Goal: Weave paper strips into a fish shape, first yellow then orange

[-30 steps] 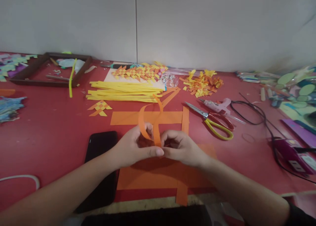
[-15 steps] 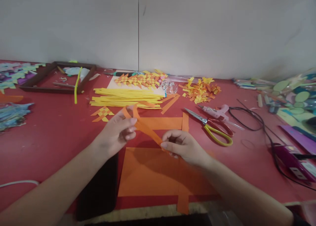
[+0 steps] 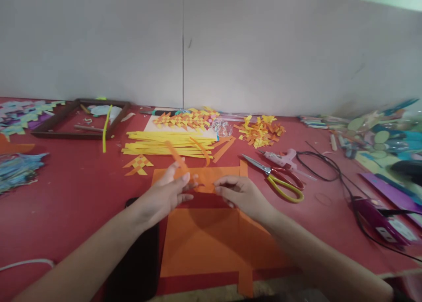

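Observation:
An orange paper strip (image 3: 176,154) stretches between my two hands, its loose ends curling upward and blurred by motion. My left hand (image 3: 166,196) has the strip between thumb and forefinger, while its other fingers are spread. My right hand (image 3: 244,195) pinches the strip's other part with thumb and forefinger. Below the hands lies a large orange paper sheet (image 3: 201,245), with another orange piece (image 3: 161,174) behind it. A dark, flat, phone-like object (image 3: 138,258) lies under my left forearm. A woven yellow-and-orange paper piece (image 3: 139,165) lies beyond my left hand.
Yellow strips (image 3: 158,141) lie at the back, with woven pieces (image 3: 184,119) behind them. Scissors (image 3: 268,172) and a pink glue gun (image 3: 281,158) with a black cord (image 3: 325,179) lie right. A brown tray (image 3: 66,136) stands back left; orange-yellow scraps (image 3: 262,130) are heaped behind.
My left hand has moved down and its fingers have spread more. The strip between the hands has slackened, its ends now standing up. The view has tilted upward slightly.

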Motion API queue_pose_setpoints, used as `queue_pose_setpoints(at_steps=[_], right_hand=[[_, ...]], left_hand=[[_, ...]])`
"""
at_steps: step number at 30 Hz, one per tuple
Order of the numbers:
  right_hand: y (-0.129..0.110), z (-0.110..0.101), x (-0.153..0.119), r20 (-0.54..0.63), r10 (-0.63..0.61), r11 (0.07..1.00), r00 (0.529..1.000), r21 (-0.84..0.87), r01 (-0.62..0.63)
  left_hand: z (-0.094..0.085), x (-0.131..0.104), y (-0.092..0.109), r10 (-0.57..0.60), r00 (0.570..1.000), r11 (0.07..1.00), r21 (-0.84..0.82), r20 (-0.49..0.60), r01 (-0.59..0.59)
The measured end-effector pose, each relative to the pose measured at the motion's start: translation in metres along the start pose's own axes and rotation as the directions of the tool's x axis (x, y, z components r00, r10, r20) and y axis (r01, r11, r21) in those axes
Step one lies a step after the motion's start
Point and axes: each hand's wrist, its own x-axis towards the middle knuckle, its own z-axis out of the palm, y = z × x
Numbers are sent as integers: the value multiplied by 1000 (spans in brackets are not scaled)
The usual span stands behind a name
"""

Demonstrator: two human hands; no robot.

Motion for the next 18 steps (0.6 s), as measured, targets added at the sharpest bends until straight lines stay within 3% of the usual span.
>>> queue_pose_setpoints(at_steps=[4, 7, 10, 12, 14, 16, 18], right_hand=[[-5, 7, -3, 82, -187, 947, 979, -248, 202], [-15, 12, -2, 178, -344, 837, 922, -387, 387], [-29, 17, 2, 251, -518, 676, 818, -465, 571], [-38, 20, 5, 266, -643, 564, 718, -469, 679], [-46, 21, 8, 250, -718, 498, 650, -468, 730], [-52, 19, 13, 215, -727, 499, 652, -487, 717], [-56, 14, 20, 164, -684, 550, 711, -525, 650]], left_hand=[[-3, -2, -6, 22, 994, 992, 118, 104, -34], [-4, 0, -6, 63, 988, 990, 119, 141, -80], [-3, -1, -5, 90, 989, 993, 61, 116, -97], [-2, 0, -4, 128, 990, 992, 3, 55, -128], [-3, 3, 0, 193, 980, 977, -82, -35, -196], [-6, 8, 7, 262, 953, 939, -187, -151, -288], [-12, 15, 15, 302, 909, 882, -278, -287, -381]])
